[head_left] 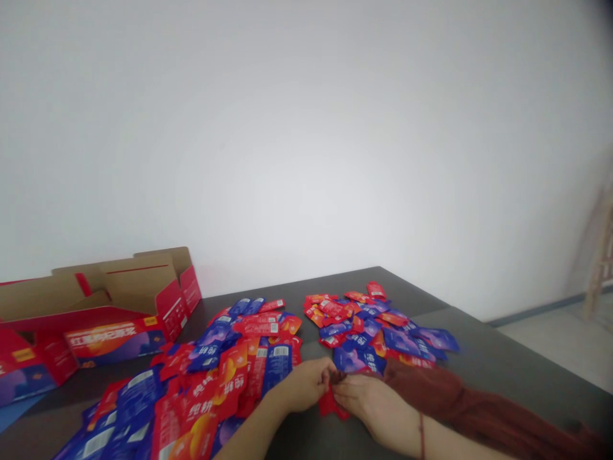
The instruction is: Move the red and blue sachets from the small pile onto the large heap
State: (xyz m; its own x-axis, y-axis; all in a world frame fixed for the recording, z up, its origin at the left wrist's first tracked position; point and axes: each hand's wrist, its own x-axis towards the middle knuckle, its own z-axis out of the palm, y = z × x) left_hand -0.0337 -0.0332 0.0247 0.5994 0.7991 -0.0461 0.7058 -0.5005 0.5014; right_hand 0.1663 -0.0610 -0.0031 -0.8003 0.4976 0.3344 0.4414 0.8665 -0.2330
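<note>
My left hand (310,383) is closed, its fingertips pinching the narrow end of a long piece of brown cloth (460,404). My right hand (361,401) meets it from the right, fingers pressed together around the same end. From there the cloth stretches behind my right hand and along my forearm to the right edge. A red packet (328,405) shows just under my fingers; whether either hand also grips it is hidden. Past my hands lies a heap of small red and purple-blue packets (357,360). A larger pile of similar packets (238,377) spreads to my left.
An open red cardboard box (115,338) with brown inner walls stands at the left. Another printed red and blue box (29,367) is partly in view before it. The dark table (297,441) backs onto a white wall (325,160). Pale floor (550,332) shows at right.
</note>
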